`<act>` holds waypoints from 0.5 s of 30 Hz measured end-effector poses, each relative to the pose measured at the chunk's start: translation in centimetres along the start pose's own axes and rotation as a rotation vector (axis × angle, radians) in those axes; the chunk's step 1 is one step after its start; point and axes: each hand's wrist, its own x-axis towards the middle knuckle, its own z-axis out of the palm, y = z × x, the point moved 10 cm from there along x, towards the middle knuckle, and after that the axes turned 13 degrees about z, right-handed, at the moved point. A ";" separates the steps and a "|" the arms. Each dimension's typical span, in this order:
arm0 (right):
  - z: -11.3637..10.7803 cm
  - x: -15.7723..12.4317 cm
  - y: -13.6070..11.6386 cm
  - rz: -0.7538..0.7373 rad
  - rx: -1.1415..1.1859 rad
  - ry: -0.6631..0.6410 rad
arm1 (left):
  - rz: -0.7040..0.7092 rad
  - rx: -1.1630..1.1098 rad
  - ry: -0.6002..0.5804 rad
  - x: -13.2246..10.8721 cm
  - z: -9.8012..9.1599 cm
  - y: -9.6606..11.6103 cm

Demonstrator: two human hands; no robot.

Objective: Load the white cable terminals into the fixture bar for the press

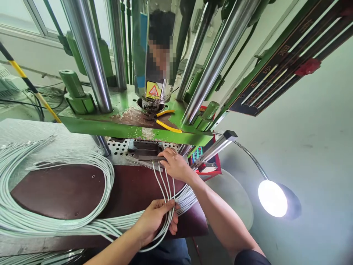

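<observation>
The left hand point(157, 218) is gripping several slim white cables point(166, 187) between thumb and fingers, while the right hand point(175, 164) is clamping the right end of a flat dark-grey metal bar point(147, 158). The upper ends of the cables are meeting this bar, which is sitting just in front of and below a thick green steel press plate point(121, 130). A large looped bundle of whitish cables point(68, 223) is lying across a dark reddish-brown board point(132, 187) and passing behind the left hand. Yellow-handled pliers point(168, 126) are resting on the press plate, and a round white lamp point(272, 198) is glowing at the right.
</observation>
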 end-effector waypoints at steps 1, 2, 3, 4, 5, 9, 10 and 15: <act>0.3 0.6 0.0 0.012 -0.068 -0.002 | 0.014 -0.001 0.013 -0.1 -0.2 0.4; 0.6 1.2 0.0 0.025 -0.123 -0.002 | 0.028 0.001 0.031 -0.2 -0.5 0.9; 0.8 1.8 -0.1 0.035 -0.160 -0.003 | 0.040 0.010 0.052 -0.2 -1.0 1.6; 1.1 2.5 -0.2 0.040 -0.180 -0.005 | 0.049 0.023 0.071 -0.2 -1.4 2.3; 1.3 3.1 -0.4 0.041 -0.192 -0.009 | 0.056 0.039 0.085 0.0 -1.9 3.1; 3.0 5.4 -0.9 0.038 -0.283 -0.049 | 0.087 0.154 0.134 1.5 -3.9 5.9; 3.5 5.9 -1.0 0.035 -0.311 -0.063 | 0.094 0.189 0.162 2.1 -4.6 6.6; 5.9 8.1 -1.5 -0.001 -0.438 -0.113 | 0.093 0.262 0.260 4.2 -7.0 9.1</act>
